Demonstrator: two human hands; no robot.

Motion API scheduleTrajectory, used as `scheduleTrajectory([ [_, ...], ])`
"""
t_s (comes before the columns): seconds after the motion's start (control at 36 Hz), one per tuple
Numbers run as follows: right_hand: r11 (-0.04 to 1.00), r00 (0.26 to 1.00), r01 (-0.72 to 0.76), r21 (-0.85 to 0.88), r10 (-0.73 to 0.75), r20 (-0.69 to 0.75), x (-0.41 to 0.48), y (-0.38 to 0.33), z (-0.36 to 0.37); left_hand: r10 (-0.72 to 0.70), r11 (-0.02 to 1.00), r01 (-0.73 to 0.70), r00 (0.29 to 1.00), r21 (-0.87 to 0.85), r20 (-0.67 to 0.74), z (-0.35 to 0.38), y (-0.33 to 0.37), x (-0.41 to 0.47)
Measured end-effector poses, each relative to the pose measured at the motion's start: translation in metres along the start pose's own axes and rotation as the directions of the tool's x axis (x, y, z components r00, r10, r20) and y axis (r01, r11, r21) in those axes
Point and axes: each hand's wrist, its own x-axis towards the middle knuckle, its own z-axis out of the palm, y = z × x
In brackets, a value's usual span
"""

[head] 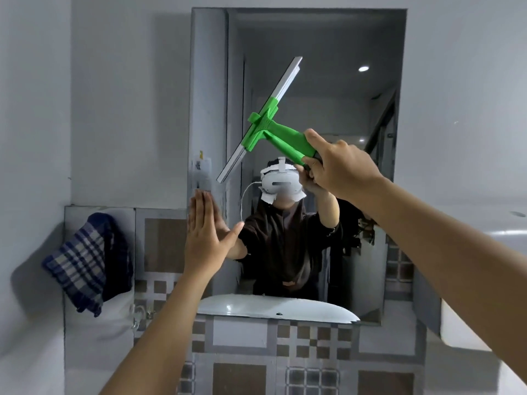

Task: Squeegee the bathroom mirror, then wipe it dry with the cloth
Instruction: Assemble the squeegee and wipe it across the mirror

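**Two hands up at the mirror, squeegee in the right**

Two hands are raised in front of you. Your right hand point(340, 166) is wrapped around the green handle of the squeegee point(266, 121), thumb laid along the top, at about three o'clock from the middle of the mirror point(328, 81). The blade runs on a slant from seven o'clock up to one o'clock across the glass; whether its edge actually touches the glass is hard to judge from this angle.

Your left hand point(206, 232) is flat and spread, fingers together and pointing up, thumb out toward two o'clock. It sits at the mirror's left edge, around eight o'clock, apparently palm to the surface, gripping nothing.

The cloth point(88, 263), blue and white check, hangs on the tiled wall point(165, 243) at nine o'clock from your left hand, well apart from it and from the squeegee. The mirror's lower part reflects a white basin point(273, 307).
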Motion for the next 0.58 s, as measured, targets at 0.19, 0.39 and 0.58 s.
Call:
scheduleTrajectory([
  [0.19, 0.999, 0.999, 0.034, -0.008, -0.034, -0.006, -0.016, 0.011, 0.006, -0.010, 1.000, 0.010, 1.000, 0.014, -0.009, -0.015, -0.016, 0.004],
  [0.39, 1.000, 1.000, 0.007, -0.009, -0.007, -0.004, -0.025, 0.021, 0.015, -0.007, 0.998, 0.006, 1.000, 0.058, 0.023, -0.017, -0.038, 0.017],
  [0.58, 1.000, 1.000, -0.007, -0.021, 0.006, -0.020, -0.059, 0.043, 0.001, 0.046, 0.997, -0.041, 0.996, 0.072, -0.072, -0.039, -0.013, 0.021],
])
